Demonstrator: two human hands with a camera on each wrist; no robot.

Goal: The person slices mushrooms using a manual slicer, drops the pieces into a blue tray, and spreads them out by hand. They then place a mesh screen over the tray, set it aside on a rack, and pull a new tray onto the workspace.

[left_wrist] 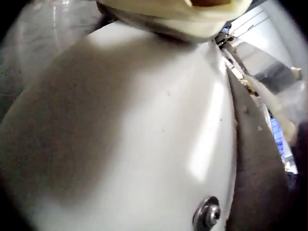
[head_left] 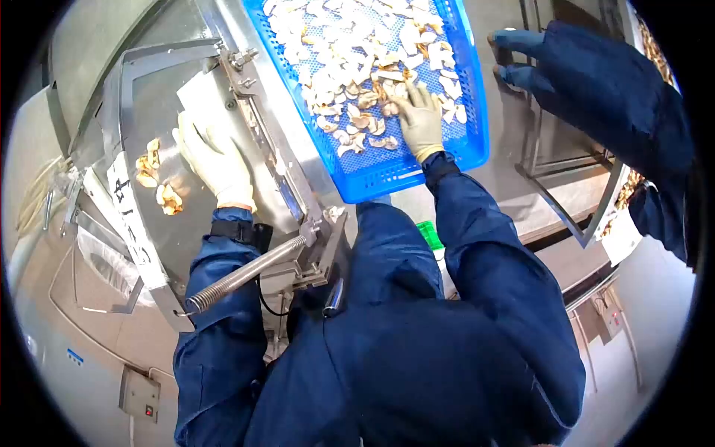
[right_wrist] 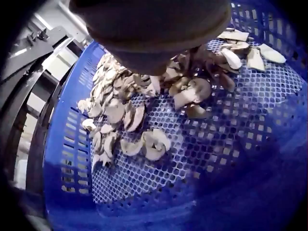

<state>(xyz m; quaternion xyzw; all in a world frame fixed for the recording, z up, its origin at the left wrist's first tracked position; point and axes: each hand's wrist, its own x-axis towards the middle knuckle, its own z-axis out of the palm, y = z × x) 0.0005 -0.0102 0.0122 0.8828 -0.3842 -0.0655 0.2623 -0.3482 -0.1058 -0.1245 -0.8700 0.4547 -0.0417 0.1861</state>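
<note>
A blue plastic basket (head_left: 477,89) with a mesh bottom holds many pale mushroom slices (head_left: 328,82), some browned. My gloved right hand (head_left: 421,123) reaches into the basket, with its fingers spread among the slices near its right side. In the right wrist view, browned mushroom slices (right_wrist: 192,91) lie just beyond the glove, and the fingertips are hidden. My gloved left hand (head_left: 217,164) rests on a smooth white plate (left_wrist: 159,130), its fingers straight and close together. Several browned pieces (head_left: 170,200) lie on the metal surface to the left of that hand.
A metal frame with a long spring (head_left: 246,274) stands between the left hand and the basket. At the right, another person's blue-gloved hand (head_left: 521,56) reaches in over a metal rack (head_left: 577,167). A green item (head_left: 430,235) shows below the basket.
</note>
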